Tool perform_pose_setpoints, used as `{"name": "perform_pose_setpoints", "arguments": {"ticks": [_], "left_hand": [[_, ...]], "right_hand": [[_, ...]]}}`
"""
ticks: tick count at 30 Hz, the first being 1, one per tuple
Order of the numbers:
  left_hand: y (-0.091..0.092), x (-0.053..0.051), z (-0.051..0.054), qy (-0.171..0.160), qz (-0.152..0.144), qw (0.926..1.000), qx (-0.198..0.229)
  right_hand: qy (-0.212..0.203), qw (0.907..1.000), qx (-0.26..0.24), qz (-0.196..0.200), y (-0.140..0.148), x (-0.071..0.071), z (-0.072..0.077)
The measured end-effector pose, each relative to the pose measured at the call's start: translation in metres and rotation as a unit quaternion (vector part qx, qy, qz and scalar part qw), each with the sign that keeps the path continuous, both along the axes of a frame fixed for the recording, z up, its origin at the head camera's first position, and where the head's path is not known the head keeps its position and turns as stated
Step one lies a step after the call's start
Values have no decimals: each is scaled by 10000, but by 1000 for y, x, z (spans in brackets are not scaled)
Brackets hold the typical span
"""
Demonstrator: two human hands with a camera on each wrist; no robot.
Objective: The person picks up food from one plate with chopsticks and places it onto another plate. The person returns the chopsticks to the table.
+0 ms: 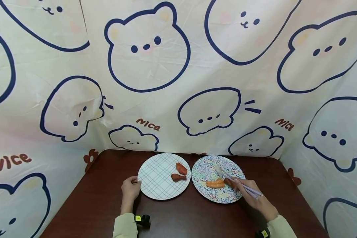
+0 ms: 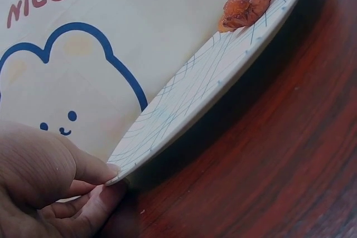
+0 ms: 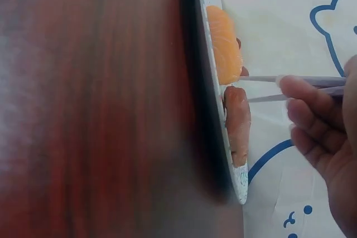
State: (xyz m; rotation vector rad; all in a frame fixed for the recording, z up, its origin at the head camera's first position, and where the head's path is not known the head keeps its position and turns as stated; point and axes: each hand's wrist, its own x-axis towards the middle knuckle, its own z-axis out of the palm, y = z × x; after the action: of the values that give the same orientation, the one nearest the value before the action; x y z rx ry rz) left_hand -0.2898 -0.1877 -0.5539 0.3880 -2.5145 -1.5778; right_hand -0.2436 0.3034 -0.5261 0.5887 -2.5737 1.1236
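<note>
My left hand [image 1: 131, 190] pinches the left rim of a white plate with blue grid lines [image 1: 154, 181], thumb on top and fingers beneath. Toward that plate's right side lie a reddish-orange piece of food [image 1: 181, 168] and a brown, drumstick-like piece [image 1: 178, 178]. In my right hand [image 1: 253, 195] is a pair of pale purple chopsticks [image 1: 250, 189], their tips over a colourful speckled plate [image 1: 205, 165]. On this plate lie an orange, white-streaked salmon slice [image 3: 224, 45] and a brown, elongated piece of food [image 3: 239, 129]. Whether the chopstick tips touch anything is unclear.
Both plates stand side by side near the back of a dark reddish-brown table [image 1: 172, 218]. A pale cloth printed with bear outlines [image 1: 148, 72] hangs behind and along both sides.
</note>
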Motion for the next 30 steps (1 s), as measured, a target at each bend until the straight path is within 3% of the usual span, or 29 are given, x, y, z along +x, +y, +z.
{"name": "perform_pose_setpoints", "arguments": {"ticks": [7, 15, 21, 23, 26, 30], "left_hand": [[0, 0, -3, -37, 41, 10000, 9], [1, -2, -1, -23, 35, 10000, 24], [2, -2, 3, -43, 8, 10000, 55], [2, -1, 3, -57, 9, 10000, 59], [2, -1, 2, -56, 13, 10000, 46], [2, 0, 1, -50, 22, 10000, 24]], "right_hand": [[-385, 9991, 168, 101, -3, -7, -2], [-7, 9980, 630, 92, -7, -8, 4], [-312, 9963, 802, -81, -11, -2, 14], [-186, 9959, 873, -128, -12, 0, 14], [328, 9924, 1187, -65, -13, 3, 13], [947, 9797, 1768, 39, -14, 5, 11]]}}
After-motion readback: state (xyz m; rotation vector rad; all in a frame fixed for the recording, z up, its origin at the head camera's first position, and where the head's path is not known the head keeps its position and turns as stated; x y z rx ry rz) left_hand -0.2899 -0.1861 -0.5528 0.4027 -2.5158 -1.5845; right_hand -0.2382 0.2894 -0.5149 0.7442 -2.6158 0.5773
